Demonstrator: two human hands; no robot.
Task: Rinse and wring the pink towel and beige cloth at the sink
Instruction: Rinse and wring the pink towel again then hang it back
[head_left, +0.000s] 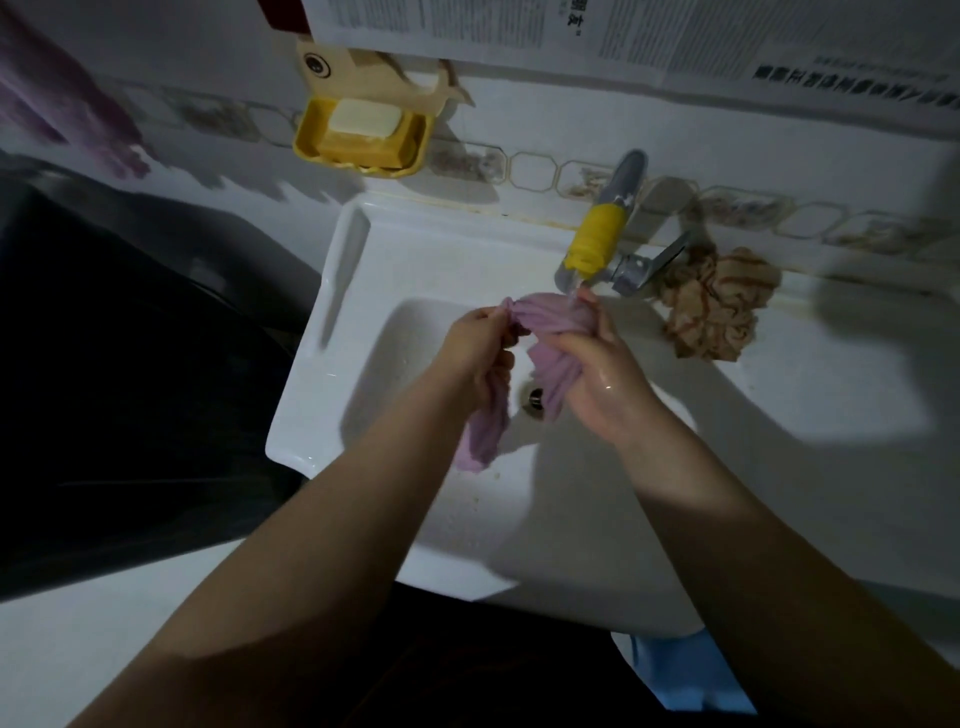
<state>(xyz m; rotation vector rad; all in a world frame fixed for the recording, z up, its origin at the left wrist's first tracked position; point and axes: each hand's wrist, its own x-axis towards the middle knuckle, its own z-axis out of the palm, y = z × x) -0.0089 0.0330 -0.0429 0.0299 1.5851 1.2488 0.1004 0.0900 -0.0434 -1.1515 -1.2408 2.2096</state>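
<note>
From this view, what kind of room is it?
Likely a home bathroom or washroom: a white sink against a tiled wall, a tap above it, and a soap dish mounted on the wall.

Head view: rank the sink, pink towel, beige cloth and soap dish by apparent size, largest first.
1. sink
2. pink towel and beige cloth: look alike, since the towel is bunched and partly hidden
3. soap dish, farther away, so unsure
</note>
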